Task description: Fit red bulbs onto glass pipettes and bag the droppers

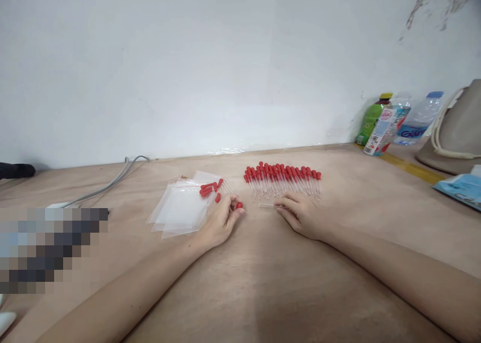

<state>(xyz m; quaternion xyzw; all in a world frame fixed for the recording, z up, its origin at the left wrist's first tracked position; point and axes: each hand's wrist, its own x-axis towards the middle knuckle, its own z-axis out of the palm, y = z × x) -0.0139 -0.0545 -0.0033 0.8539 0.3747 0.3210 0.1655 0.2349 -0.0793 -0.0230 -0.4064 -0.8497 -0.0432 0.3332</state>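
Observation:
My left hand (pixel 224 219) is closed on a red rubber dropper bulb (pixel 239 205), pinched between thumb and fingers. Opposite it, my right hand (pixel 298 215) grips a clear glass dropper tube (pixel 266 205), whose bare end points left toward the bulb. Bulb and tube are apart. Just behind my left hand, several loose red bulbs (pixel 206 191) and a few clear tubes (pixel 227 187) lie on clear plastic bags (pixel 176 208). Beyond my right hand stretches a dense row of droppers (pixel 278 175), red bulbs toward the wall and glass tips toward me.
Bottles (pixel 419 120) and a printed carton (pixel 385 130) stand at the back right, near a beige bag (pixel 456 125) and a blue packet (pixel 462 185). A grey cable (pixel 108 182) runs across the wooden table (pixel 225 293) at left, beside a pixelated area. A white wall closes the back.

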